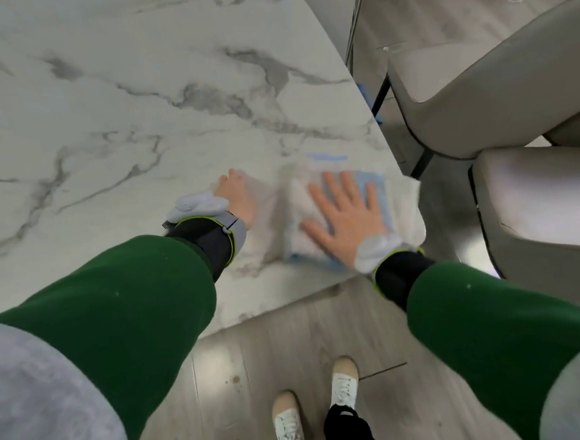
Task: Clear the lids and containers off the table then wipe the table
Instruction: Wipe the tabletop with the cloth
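Observation:
A white and blue cloth [400,195] lies near the right corner of the white marble table [136,110]. My right hand [346,216] presses flat on the cloth with fingers spread and straight. My left hand [237,197] rests on the tabletop just left of the cloth, its fingers blurred and partly hidden. No lids or containers show on the table.
Two beige upholstered chairs stand to the right, the farther chair [499,85] and the nearer chair [548,208], close to the table corner. Grey wood floor [257,359] lies below the table edge, with my shoes [343,384] on it. Clutter sits on the floor far top right.

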